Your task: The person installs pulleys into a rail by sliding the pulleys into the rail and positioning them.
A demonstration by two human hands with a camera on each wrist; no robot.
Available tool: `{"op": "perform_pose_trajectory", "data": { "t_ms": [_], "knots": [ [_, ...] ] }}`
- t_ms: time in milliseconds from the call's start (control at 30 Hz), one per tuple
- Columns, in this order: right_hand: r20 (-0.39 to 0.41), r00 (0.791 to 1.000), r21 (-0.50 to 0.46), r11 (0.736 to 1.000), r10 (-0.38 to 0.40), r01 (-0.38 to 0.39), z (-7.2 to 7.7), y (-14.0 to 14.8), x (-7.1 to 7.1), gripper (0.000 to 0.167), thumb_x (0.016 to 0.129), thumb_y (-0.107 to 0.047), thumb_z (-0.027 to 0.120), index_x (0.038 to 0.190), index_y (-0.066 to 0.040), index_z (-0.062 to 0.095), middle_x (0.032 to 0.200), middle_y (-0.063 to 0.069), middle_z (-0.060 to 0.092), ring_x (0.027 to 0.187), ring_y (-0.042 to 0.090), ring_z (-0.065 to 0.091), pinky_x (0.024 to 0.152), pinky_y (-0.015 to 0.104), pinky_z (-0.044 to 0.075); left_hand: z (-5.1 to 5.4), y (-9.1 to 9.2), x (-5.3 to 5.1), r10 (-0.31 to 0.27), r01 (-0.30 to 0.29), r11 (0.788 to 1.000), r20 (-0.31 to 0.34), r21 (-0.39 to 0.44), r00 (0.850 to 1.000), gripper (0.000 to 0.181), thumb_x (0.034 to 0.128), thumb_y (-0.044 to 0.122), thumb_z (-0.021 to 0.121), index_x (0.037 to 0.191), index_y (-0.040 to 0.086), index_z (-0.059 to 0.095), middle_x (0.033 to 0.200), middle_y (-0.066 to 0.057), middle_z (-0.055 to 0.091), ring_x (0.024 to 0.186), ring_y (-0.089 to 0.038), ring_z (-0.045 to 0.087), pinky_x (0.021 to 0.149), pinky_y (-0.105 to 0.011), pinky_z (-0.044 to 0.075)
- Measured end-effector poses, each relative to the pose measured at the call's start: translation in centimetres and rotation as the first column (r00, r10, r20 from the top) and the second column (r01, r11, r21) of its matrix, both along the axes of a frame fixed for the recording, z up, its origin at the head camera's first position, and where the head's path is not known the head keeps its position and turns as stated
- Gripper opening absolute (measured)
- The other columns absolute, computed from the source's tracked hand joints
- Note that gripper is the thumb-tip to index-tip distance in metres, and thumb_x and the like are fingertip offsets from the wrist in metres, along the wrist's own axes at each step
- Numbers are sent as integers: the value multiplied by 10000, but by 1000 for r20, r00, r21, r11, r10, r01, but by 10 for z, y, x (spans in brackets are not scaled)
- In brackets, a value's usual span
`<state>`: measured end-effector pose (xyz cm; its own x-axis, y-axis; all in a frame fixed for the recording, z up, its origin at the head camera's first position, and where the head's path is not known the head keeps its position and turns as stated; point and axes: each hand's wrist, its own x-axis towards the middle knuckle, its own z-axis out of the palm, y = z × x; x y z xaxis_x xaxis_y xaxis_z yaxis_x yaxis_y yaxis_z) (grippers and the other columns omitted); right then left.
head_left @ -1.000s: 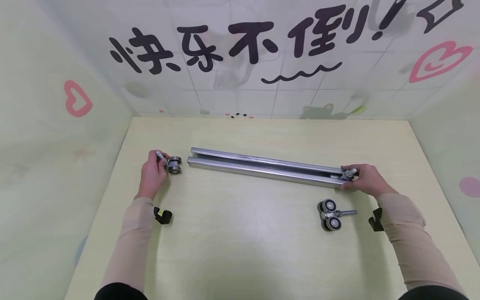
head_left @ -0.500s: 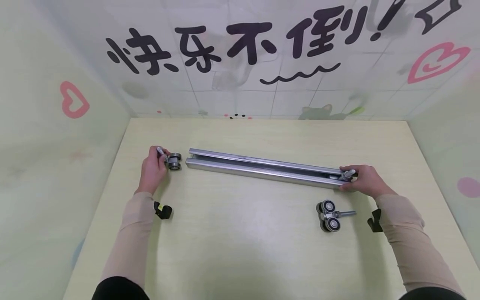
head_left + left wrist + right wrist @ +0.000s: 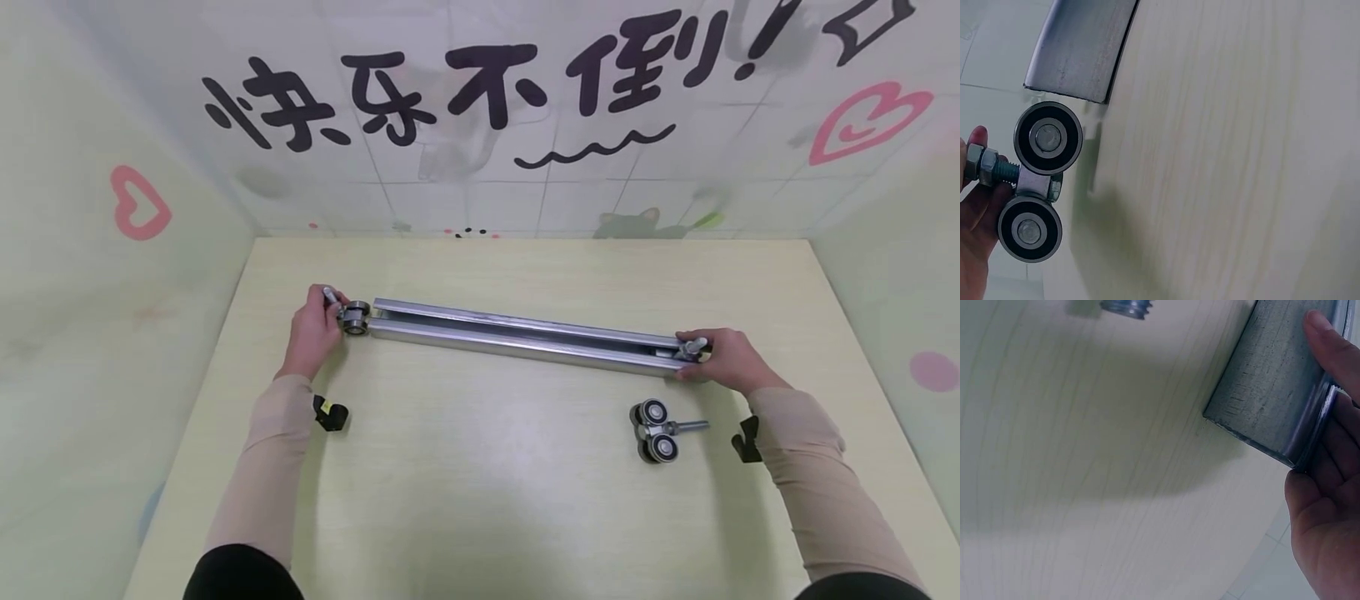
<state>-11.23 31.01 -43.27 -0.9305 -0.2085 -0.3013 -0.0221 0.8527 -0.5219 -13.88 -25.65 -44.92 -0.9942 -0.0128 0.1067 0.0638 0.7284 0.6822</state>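
My left hand (image 3: 311, 337) pinches a roller trolley (image 3: 1034, 181) by its threaded bolt. Its wheels sit right at the left end of a silver channel track (image 3: 517, 342), slot facing up. In the left wrist view the upper wheel is just short of the track's end. At the other end, my right hand (image 3: 726, 360) grips the track, thumb on the near side wall, as the right wrist view shows. A second trolley's bolt (image 3: 692, 347) sticks up from the slot there; its wheels are mostly hidden inside. The track lies slightly slanted.
A third roller trolley (image 3: 655, 431) lies on the pale wooden table (image 3: 480, 492), below the track's right end, bolt pointing right. Printed cloth walls (image 3: 480, 200) enclose the table at the back and both sides.
My left hand has moved away from me and a little right, bringing the trolley up to the track's left end. The right hand keeps its grip; the view has shifted slightly.
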Motion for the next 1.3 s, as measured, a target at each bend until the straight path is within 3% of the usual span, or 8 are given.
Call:
{"op": "perform_pose_trajectory", "data": {
  "t_ms": [200,533,933,1300],
  "knots": [
    [-10,1000,0,1000,3,-3,-2,0,-1,681,639,-240,815,1198,42,547,1119,342,530,856,309,508,686,332,437,1,3,-2,-25,25,1000,20,-4,1000,175,952,3,336,1116,-38,379,1084,-202,538,1068,-380,510,919,-479,428],
    [4,1000,-1,1000,-8,8,-2,0,0,684,639,-239,815,1203,39,545,1125,337,527,865,314,510,687,328,437,-1,9,-3,-70,70,997,-14,-43,997,155,938,-19,362,1089,-36,392,1061,-201,563,1011,-376,543,871,-476,451],
    [6,1000,-7,1000,-15,15,-2,0,1,672,651,-221,806,1208,43,537,1143,350,513,920,351,516,745,394,447,-2,18,-7,-101,101,995,4,-22,995,150,932,-29,374,1080,-40,401,1060,-197,565,1055,-371,533,926,-463,435],
    [15,1000,-14,1000,-17,17,-1,1,-1,678,650,-217,806,1213,42,532,1127,340,525,897,332,521,700,332,451,-3,24,-10,-143,143,990,-29,-5,989,150,922,-46,385,1072,-45,397,1041,-214,564,1040,-381,541,906,-471,447]
  ]
}}
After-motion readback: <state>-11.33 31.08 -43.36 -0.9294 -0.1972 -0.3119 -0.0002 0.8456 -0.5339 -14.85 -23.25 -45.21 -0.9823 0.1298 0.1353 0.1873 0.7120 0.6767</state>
